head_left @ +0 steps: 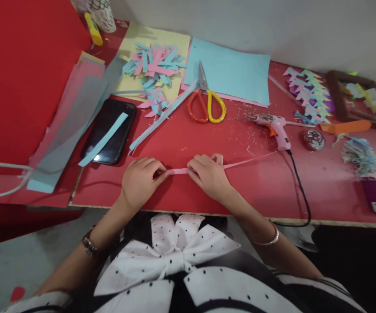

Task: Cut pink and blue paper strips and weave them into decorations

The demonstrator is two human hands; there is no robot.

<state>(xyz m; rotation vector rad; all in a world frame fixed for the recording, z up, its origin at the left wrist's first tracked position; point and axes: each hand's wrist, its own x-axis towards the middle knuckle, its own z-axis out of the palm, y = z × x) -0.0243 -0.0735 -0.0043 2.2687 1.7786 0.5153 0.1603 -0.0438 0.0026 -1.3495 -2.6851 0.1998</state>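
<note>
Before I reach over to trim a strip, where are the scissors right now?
In the head view, the scissors lie in the upper middle, partly on the blue paper, beyond the right hand and left of the glue gun.

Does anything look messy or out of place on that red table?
Yes: pale shreds lie strewn by the pink glue gun, like unswept debris, and a blue paper strip slants across the phone, an odd spot.

The left hand [140,180] and right hand [210,176] pinch a pink paper strip [179,171] over a red tabletop [171,141]. Red-and-yellow-handled scissors [203,83] lie beyond; a phone [121,137] bearing a blue strip [105,139] lies at left, a pink glue gun [282,134] at right. Cut paper pieces [157,63] rest mostly on a yellow sheet [182,40].
</note>
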